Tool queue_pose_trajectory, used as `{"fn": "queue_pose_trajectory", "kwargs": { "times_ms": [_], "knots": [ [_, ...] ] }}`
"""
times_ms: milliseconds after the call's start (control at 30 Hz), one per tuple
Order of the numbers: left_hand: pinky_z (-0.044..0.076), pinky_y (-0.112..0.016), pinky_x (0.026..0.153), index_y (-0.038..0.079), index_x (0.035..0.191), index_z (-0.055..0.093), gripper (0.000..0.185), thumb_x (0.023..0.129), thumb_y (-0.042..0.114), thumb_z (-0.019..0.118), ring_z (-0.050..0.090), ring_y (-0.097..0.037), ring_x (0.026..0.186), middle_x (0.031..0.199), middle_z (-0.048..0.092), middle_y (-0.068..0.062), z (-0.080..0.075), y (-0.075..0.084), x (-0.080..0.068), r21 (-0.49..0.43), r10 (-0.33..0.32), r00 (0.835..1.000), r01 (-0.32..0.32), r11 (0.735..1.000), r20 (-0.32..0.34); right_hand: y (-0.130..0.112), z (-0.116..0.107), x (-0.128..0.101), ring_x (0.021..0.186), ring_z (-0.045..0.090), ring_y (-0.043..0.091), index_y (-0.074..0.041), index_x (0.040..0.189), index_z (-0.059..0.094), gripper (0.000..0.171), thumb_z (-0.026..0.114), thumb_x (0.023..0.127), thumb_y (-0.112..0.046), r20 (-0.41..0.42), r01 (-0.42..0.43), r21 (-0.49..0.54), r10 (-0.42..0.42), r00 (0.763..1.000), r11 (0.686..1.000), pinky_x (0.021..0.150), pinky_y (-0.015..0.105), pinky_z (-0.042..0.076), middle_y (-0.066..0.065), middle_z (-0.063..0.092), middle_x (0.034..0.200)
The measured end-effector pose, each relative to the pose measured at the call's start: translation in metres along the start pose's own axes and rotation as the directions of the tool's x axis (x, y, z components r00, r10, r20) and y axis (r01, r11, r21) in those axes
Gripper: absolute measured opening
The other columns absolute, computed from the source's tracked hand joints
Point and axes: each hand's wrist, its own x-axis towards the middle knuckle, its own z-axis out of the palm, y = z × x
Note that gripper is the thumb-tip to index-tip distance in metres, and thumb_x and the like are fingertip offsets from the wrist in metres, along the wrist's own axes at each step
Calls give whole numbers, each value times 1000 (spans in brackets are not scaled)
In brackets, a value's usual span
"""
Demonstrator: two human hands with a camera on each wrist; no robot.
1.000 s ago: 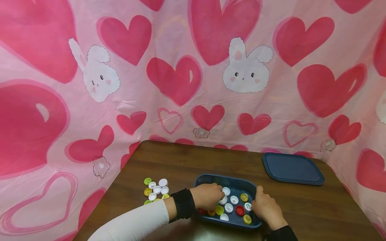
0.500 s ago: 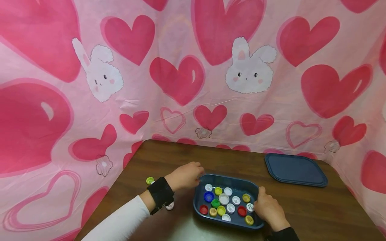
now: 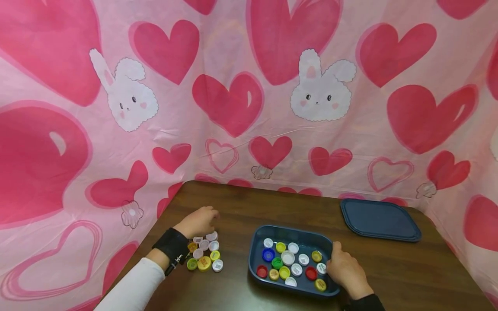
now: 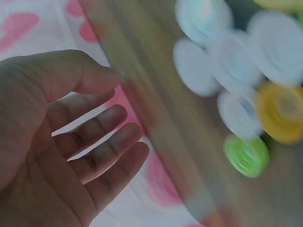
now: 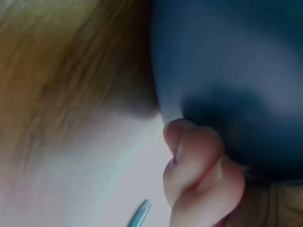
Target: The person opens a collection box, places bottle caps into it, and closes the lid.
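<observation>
A dark blue tray (image 3: 257, 235) sits on the brown table and holds several bottle caps (image 3: 288, 258) in white, yellow, red, green and blue. My right hand (image 3: 344, 270) grips the tray's right rim, and the right wrist view shows its curled fingers (image 5: 199, 165) against the tray wall (image 5: 227, 56). To the left, a small pile of loose caps (image 3: 204, 255) lies on the table. My left hand (image 3: 199, 221) hovers just behind this pile. In the left wrist view its fingers (image 4: 102, 142) are relaxed and hold nothing, with the blurred caps (image 4: 236, 85) close by.
A dark blue lid (image 3: 379, 218) lies flat at the table's back right. A pink sheet with hearts and bunnies (image 3: 249, 95) hangs behind and to both sides. The brown table (image 3: 241, 207) is bare wood between the pile and the back edge.
My left hand left the tray and moved left to the loose pile. The right hand stayed on the tray's rim.
</observation>
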Motion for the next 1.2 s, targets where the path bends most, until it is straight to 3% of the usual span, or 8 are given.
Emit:
{"fn": "queue_pose_trajectory", "kwargs": {
  "times_ms": [233,467,667,967,1200],
  "knots": [
    [56,-46,87,5,105,72,26,80,4,78,61,-24,90,99,64,-8,7,-36,-16,-50,-136,989,139,989,56,0,1,0,79,64,34,8,122,40,42,60,92,-14,4,-10,-2,10,1000,1000,69,52,52,26,65,94],
    [53,-50,92,2,107,72,30,78,5,79,61,-26,93,100,66,-10,16,-55,-27,-46,-158,985,161,986,63,0,1,0,78,63,34,7,119,40,39,60,91,-13,-8,-3,-6,3,1000,1000,68,52,52,24,65,93],
    [53,-50,94,5,109,72,32,78,6,81,59,-24,92,100,64,-8,22,-61,-29,-65,-201,976,206,976,80,1,1,1,78,64,34,7,119,41,40,60,91,-14,-3,2,-4,-2,1000,1000,69,52,52,25,65,93],
    [52,-51,95,8,106,75,30,77,1,81,59,-25,94,101,66,-7,24,-62,-25,-96,-189,978,197,976,86,1,2,2,79,64,35,7,120,41,40,60,92,-13,-6,7,-1,-7,1000,1000,70,53,52,25,65,94],
    [53,-47,88,9,95,73,19,78,3,81,56,-24,86,93,65,-6,24,-63,-19,-61,-173,981,178,982,83,1,1,2,79,64,34,7,121,40,41,59,92,-13,-3,5,3,-5,1000,1000,69,52,52,24,65,93]
  ]
}}
